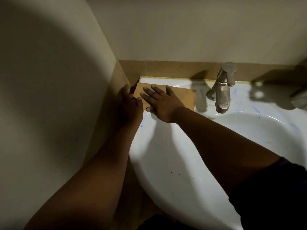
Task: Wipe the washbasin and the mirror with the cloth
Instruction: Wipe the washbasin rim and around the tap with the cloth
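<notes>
A tan cloth (182, 97), folded flat, lies on the washbasin (166, 155) ledge's back left corner beside the tap (221, 93), right hand (163, 104) pressing it with fingers spread, left hand (128, 102) gripping its edge; it may slide into the bowl.

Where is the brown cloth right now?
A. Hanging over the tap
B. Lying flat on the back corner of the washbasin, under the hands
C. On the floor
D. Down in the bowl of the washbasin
B: the cloth lies flat on the washbasin rim in the back corner, the right hand spread on top and the left hand at its edge, beside the tap.
</notes>
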